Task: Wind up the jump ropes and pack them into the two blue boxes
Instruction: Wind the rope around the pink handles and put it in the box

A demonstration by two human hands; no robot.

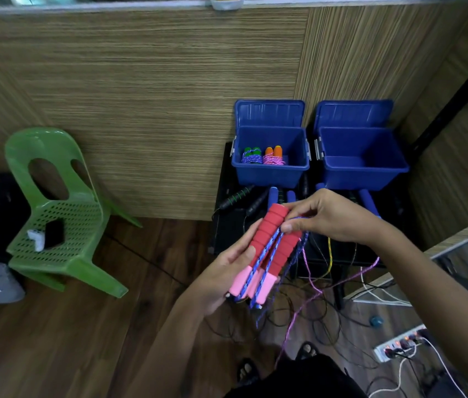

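Note:
My left hand (227, 271) grips the two red foam handles (270, 239) of a jump rope side by side, pink ends toward me. Blue-and-white cord (267, 254) runs lengthwise over the handles. My right hand (327, 216) pinches that cord at the handles' far end. The left blue box (270, 170) stands with its lid up and holds two wound ropes, one with green handles (251, 155), one with orange handles (273, 155). The right blue box (364, 173), lid up too, shows nothing inside. Both stand on a black table (227, 225).
Loose ropes lie on the black table in front of the boxes: black-green handles (235, 198) and blue handles (367, 198). Purple and yellow cords (313, 282) hang to the wooden floor. A green plastic chair (57, 214) stands at the left, a power strip (399, 343) at the lower right.

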